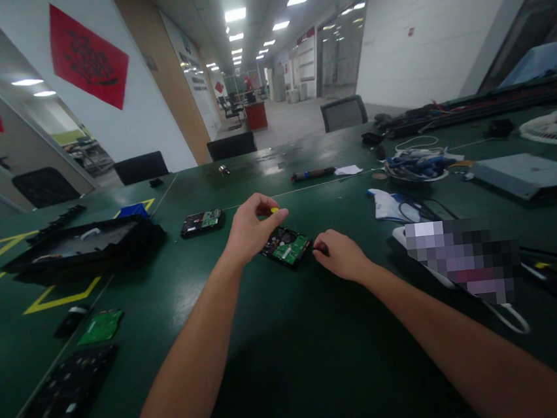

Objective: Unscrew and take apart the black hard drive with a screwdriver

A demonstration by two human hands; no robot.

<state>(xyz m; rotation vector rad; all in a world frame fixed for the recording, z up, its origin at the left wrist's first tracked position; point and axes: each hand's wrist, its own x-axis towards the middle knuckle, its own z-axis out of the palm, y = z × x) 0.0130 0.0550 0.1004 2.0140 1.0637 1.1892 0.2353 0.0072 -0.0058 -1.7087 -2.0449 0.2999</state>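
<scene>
A hard drive (292, 250) with its green circuit board facing up lies on the dark green table in front of me. My left hand (255, 229) is above its far left side, thumb and fingers pinched on a small yellow piece (275, 210); most of that piece is hidden. Beside the drive's right end, my right hand (343, 255) rests near the table with its fingers curled in. Something dark shows at those fingertips, too small to name. A second hard drive (202, 222) lies farther off to the left.
A black tray-like housing (85, 244) and a green circuit board (101, 326) lie at the left. A dark pen-shaped tool (313, 174) lies beyond my hands. At the right are a grey metal box (531, 175), cables (415, 164) and a white-edged, pixelated object (424, 257).
</scene>
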